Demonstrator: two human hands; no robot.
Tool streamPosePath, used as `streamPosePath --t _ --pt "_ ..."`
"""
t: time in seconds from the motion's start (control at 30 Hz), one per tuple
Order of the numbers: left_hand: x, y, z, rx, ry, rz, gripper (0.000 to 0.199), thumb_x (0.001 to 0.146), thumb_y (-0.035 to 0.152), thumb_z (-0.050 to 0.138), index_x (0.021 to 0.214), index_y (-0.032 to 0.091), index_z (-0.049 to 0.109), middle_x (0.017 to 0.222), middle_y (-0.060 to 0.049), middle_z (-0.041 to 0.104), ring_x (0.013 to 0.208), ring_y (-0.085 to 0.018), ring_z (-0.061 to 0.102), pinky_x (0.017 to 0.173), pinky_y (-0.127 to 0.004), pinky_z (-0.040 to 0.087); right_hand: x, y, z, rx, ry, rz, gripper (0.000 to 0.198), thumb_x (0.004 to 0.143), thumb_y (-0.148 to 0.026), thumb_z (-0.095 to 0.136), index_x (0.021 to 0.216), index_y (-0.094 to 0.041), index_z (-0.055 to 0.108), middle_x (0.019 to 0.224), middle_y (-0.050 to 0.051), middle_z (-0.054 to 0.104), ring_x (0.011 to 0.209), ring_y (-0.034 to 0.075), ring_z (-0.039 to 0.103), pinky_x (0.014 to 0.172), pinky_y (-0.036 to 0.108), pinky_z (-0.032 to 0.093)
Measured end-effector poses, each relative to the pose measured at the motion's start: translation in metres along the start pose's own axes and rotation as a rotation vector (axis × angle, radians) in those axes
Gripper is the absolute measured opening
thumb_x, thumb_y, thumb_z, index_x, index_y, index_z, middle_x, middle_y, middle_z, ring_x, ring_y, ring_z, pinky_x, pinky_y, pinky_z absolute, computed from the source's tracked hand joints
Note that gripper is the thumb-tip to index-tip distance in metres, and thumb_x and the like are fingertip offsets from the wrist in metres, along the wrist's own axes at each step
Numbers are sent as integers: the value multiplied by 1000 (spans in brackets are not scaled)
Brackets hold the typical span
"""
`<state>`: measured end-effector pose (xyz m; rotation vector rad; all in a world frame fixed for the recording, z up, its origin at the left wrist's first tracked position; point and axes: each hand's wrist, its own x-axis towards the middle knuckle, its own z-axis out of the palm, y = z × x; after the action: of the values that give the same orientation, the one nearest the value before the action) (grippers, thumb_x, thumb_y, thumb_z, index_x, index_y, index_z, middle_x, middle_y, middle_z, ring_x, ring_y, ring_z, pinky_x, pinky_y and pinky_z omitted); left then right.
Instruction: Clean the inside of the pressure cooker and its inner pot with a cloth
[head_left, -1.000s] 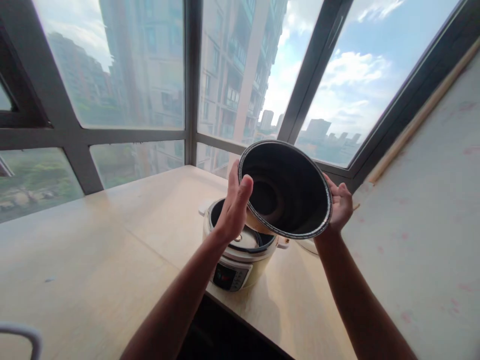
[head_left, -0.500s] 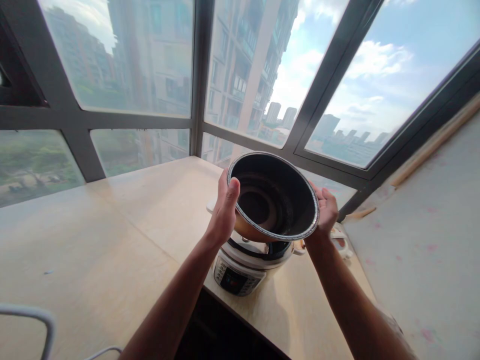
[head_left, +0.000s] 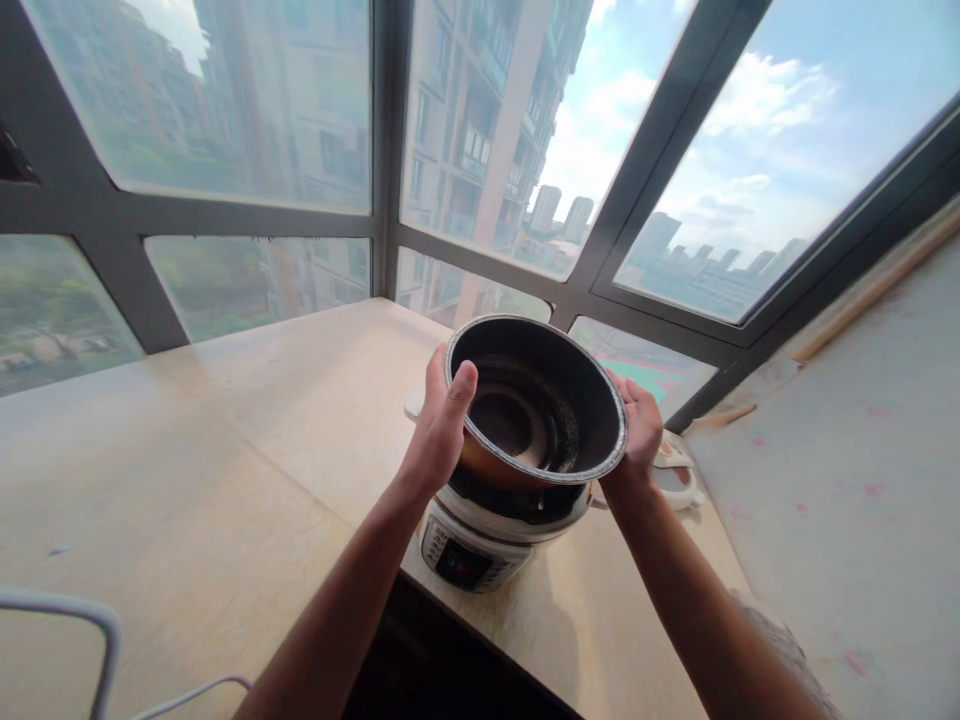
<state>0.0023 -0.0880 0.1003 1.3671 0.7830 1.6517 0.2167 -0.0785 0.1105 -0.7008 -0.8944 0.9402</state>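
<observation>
Behind the cooker (head_left: pixel 517 528), tall grey-framed windows (head_left: pixel 487 110) with towers and cloud beyond; beneath it, a pale countertop (head_left: pixel 247 470), meeting a patterned wall (head_left: pixel 855 480) on the right. Left of the cooker and nearer the viewer, a looped white cable (head_left: pixel 112 645); behind it on the right, a pale plastic part (head_left: pixel 682 490), too small to name surely.

Over the cooker's mouth, a dark-lined inner pot (head_left: pixel 517 400), shifted left and tipped closer to level than a second ago, though still tilted, rim dipping to the right. Lost from sight behind it: the metal inside the cooker, partly visible earlier. Meaning, as a judgement, a pot better lined up with the mouth but not seated. Impossible to tell whether touching the cooker's edge.

Left hand (head_left: pixel 442 420) half spread, thumb raised beside the rim, palm and fingers against the outer wall. Right hand (head_left: pixel 639 432) loosely curled, cupping the opposite side just under the rim, thumb unclear. Pot clasped between both.
</observation>
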Motion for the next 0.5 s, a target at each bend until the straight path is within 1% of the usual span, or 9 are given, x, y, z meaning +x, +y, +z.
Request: streamPosePath --t 0.1,0.17,0.27,0.37,0.43,0.5 --pt "-1 3 1 49 -8 -13 68 94 50 60 150 20 37 154 -12 48 147 -30 40 126 -45 26 -1 2 -4 -20 -30 7 27 86 -39 56 98 -22 73 93 1 75 101 26 69 99 42 56" --pt "-1 5 2 75 -12 -6 70 90 43 65 150 19 36 151 -12 50 145 -31 43 125 -46 28 -2 1 -5 -12 -34 18 27 84 -38 58 100 -22 73 93 1 75 97 25 70 100 42 55" --pt "-3 4 1 102 -20 3 65 88 38 64 145 18 40 145 -13 54 139 -31 49 121 -47 34 -3 0 -4 12 -51 66 24 81 -34 60 96 -20 72 86 1 73 91 24 70 100 40 55" --pt "-6 1 -2 149 -8 -6 59 87 37 64 140 17 46 141 -13 57 135 -30 52 119 -47 37 -5 3 -6 29 -73 109 19 81 -32 60 90 -20 71 80 0 71 93 25 70 99 41 56" --pt "-8 0 -5 191 8 -36 59 85 35 65 139 18 47 140 -12 58 134 -31 53 119 -49 37 -7 8 -9 7 -62 106 19 82 -33 60 91 -20 71 82 0 72 95 26 70 98 41 56" --pt "-9 0 -6 226 28 -78 60 83 29 64 139 18 47 138 -13 59 132 -32 54 119 -51 37 -9 13 -13 -45 -30 76 20 83 -34 61 95 -21 71 88 1 74 97 26 70 96 41 56"
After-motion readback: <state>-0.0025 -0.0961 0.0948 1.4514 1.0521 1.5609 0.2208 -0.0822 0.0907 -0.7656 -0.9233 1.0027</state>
